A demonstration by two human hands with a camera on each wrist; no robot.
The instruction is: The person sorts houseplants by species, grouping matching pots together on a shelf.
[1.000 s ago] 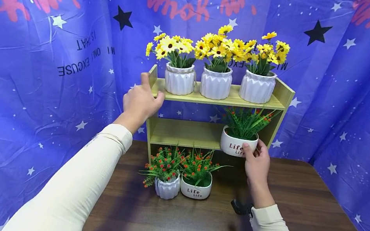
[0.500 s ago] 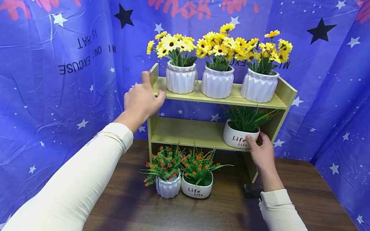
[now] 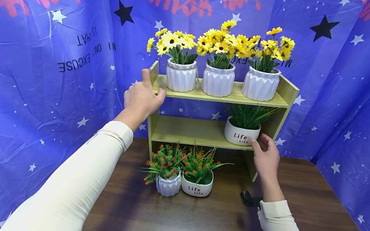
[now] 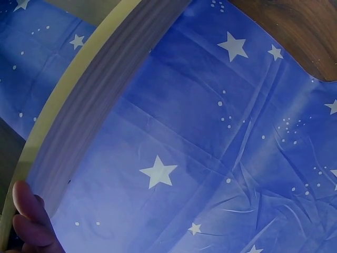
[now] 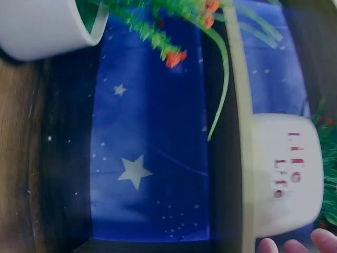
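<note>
In the head view my left hand grips the upper left side of a light wooden shelf rack. The left wrist view shows fingertips against the panel edge. At the right end of the middle board stands a white oval pot lettered "Life Life", with a grassy plant partly under the upper board. My right hand is beside this pot's lower right, fingers loosely bent; in the right wrist view its fingertips lie just off the pot.
Three white pots of yellow flowers line the top board. On the brown table, a fluted white pot and another lettered oval pot hold red-flowered plants. A blue starry cloth surrounds the table.
The right hand has set the oval pot from in front of the rack onto the middle board, then let go and drawn slightly away. The left hand keeps its grip on the rack.
</note>
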